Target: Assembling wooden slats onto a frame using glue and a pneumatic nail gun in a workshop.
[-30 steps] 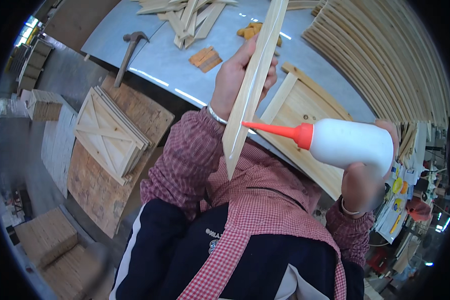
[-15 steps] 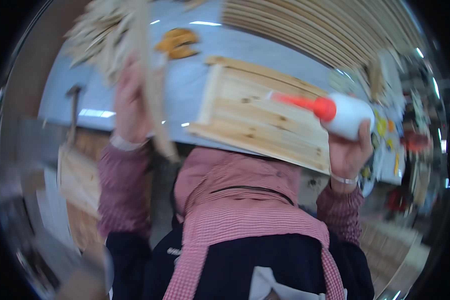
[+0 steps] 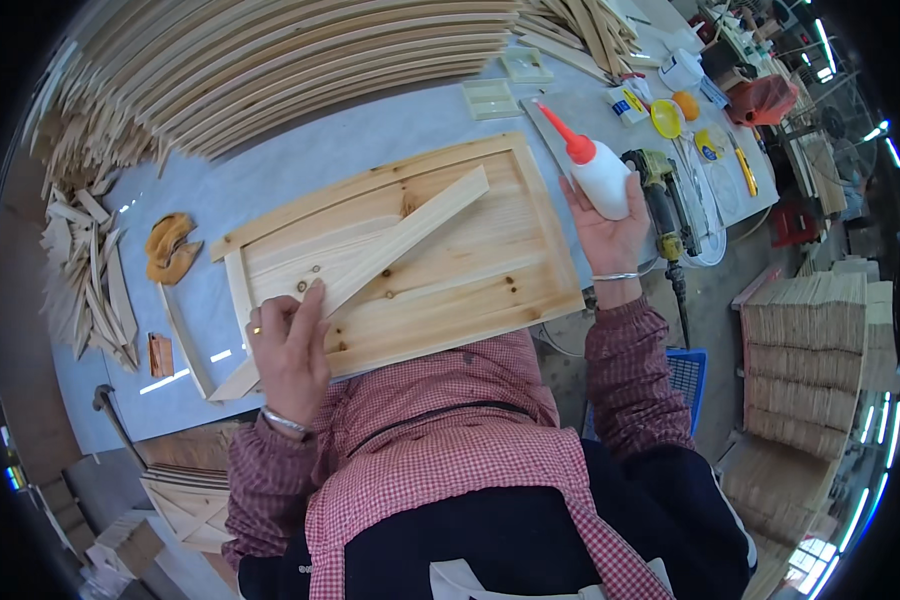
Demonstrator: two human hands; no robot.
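Pale pine makes up the one panel (image 3: pixel 460 285), the clock's centre, and the single strip (image 3: pixel 415 240) slanting over its face from between one and two towards eight. Narrowly curled at half past seven, the left hand (image 3: pixel 288 355) has its fingers on the strip; at two, the right hand (image 3: pixel 610 235) cups one smooth white bottle (image 3: pixel 602 182), its red cone nozzle aimed at eleven. Raised rails edge the panel, whose boards show several dark knots; its six o'clock edge meets the checked apron (image 3: pixel 440 450). Bare table (image 3: pixel 232 195) leaves open room at ten, before the stacked long strips (image 3: pixel 300 75) at eleven. Nine holds one soft orange bundle (image 3: pixel 173 250), then heaped, uncountable offcuts (image 3: pixel 95 275); eight, one hammer (image 3: pixel 118 425). One drill (image 3: pixel 660 195) lies just beyond the bottle.
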